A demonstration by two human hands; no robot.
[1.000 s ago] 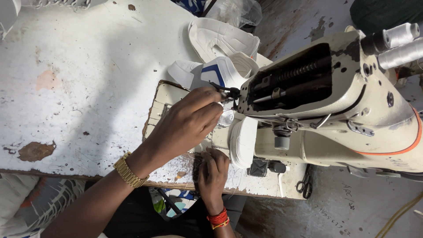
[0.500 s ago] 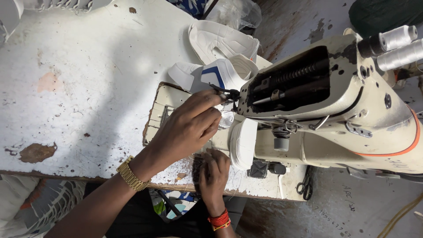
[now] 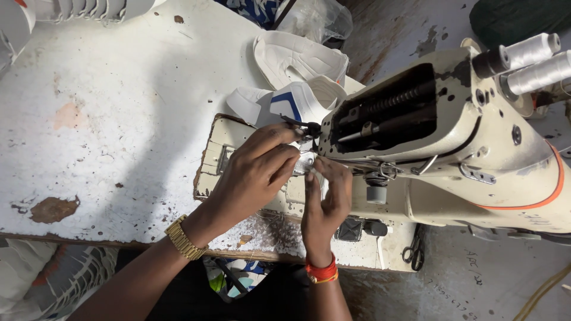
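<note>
Right hand [image 3: 324,199] risen beside left hand [image 3: 256,172]

White thread spools [image 3: 535,62] at upper right, black scissors [image 3: 414,249] at bench [image 3: 107,119] edge lower right. Clear plastic bag [image 3: 315,18] at top; stacked white pieces [image 3: 89,9] top left.

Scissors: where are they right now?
In the head view, the black-handled scissors lie at the table's near edge, right of the right hand, below the cream sewing machine.
</note>
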